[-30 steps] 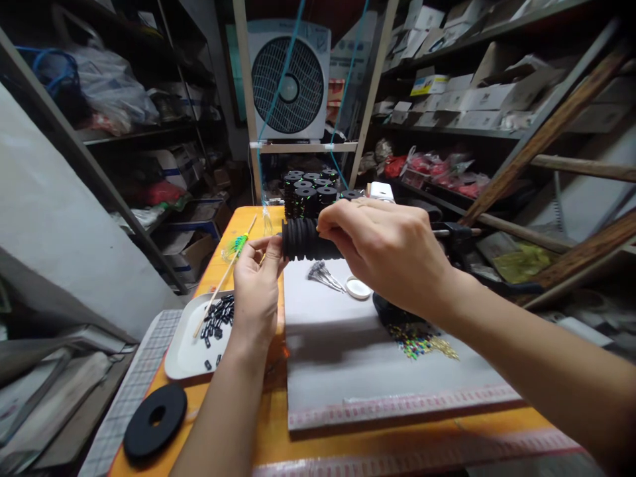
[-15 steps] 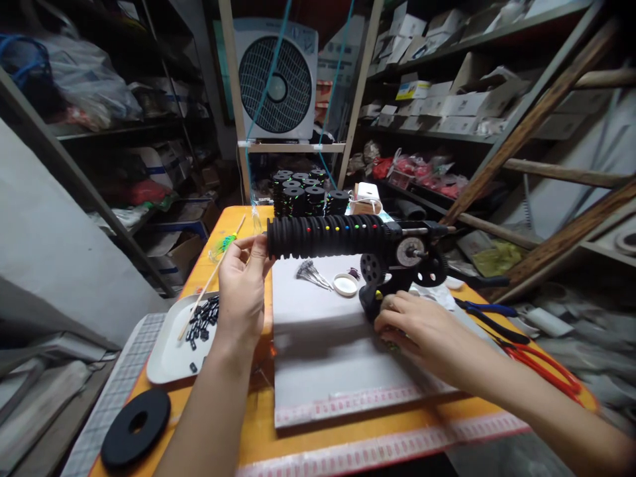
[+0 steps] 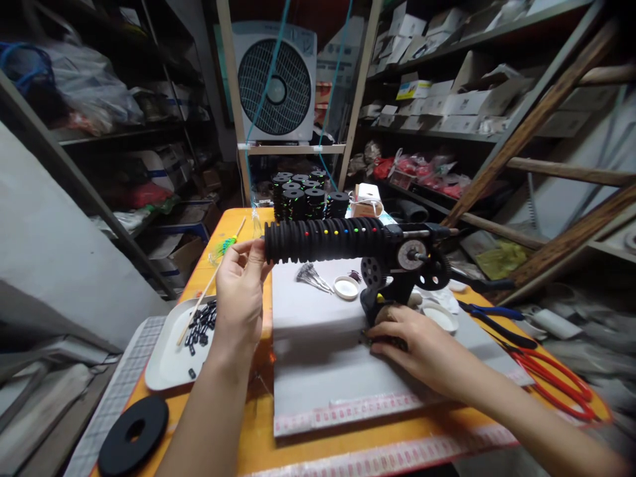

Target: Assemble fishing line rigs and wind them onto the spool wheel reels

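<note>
My left hand [image 3: 241, 281] pinches the left end of a black ribbed spool [image 3: 318, 241] between thumb and fingers. The spool lies level on a black geared winder [image 3: 410, 255], with a row of small coloured beads or pin heads along its front. Low by the winder's base, my right hand [image 3: 415, 341] is closed, fingers curled around something small and dark that I cannot make out. Beneath both is a white board [image 3: 318, 371]. On it, behind the hands, lie a bundle of thin grey-tipped strands [image 3: 313, 277] and a small white dish [image 3: 346, 287].
A white tray [image 3: 159, 368] of small black parts stands at left, a stick across it. Near the front left lies a black disc [image 3: 133, 434]. Blue-handled pliers [image 3: 491, 310] and red-handled scissors [image 3: 556, 377] are at right. Several black spools [image 3: 293, 202] stand behind.
My right hand has moved slightly down and left at the winder's base, with the fingers curled over a small dark thing. My left hand stays at the spool's end. The view has shifted a little.
</note>
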Demonstrator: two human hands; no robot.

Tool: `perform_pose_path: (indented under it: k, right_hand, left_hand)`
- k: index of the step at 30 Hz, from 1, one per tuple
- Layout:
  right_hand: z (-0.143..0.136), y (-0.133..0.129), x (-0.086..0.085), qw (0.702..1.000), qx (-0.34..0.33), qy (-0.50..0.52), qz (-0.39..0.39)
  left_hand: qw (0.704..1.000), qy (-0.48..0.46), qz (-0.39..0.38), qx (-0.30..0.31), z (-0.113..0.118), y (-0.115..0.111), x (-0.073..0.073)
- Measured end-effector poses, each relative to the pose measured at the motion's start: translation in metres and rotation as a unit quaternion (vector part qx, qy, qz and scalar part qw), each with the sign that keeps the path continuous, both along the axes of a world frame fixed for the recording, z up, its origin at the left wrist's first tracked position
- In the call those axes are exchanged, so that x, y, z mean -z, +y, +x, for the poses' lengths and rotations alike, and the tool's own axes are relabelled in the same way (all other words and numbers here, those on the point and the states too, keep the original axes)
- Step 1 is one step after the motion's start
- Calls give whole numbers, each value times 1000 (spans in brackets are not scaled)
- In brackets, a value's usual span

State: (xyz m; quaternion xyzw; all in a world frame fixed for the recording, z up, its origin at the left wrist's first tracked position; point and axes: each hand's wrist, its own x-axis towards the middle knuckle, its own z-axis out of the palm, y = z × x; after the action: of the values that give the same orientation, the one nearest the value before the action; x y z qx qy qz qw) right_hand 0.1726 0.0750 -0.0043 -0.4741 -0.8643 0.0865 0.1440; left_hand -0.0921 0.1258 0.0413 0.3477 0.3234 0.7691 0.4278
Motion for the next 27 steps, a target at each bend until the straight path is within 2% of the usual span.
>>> perform_pose_path:
  k: [6,10,12,15,18,20,23,27]
  right_hand:
    - [-1,-3,10,1000,7,20,8]
    - [-2,-3,6,1000,6,21,15]
    - [-7,-4,-6,999,-11,28,32]
    - [-27,-5,-42,987,-77,74,117]
    - [-59,1,-87,952,-140,147,230]
    - [-79,11,-109,921,-139,197,307]
    - [-102,31,-125,892,-106,227,376]
    - [-113,47,-125,888,-110,157,418]
  left_hand:
    - [1000,-1,-1,1,-1,-2,0]
    - [1000,3,4,4,-1,-2,1]
    - [1000,6,6,6,0,-1,1]
    - [1000,9,7,13,0,-1,1]
    - [1000,11,10,16,0,-3,0]
    - [1000,12,8,17,0,-4,0]
    - [1000,5,3,16,0,-3,0]
    - [1000,0,1,10,0,-1,1]
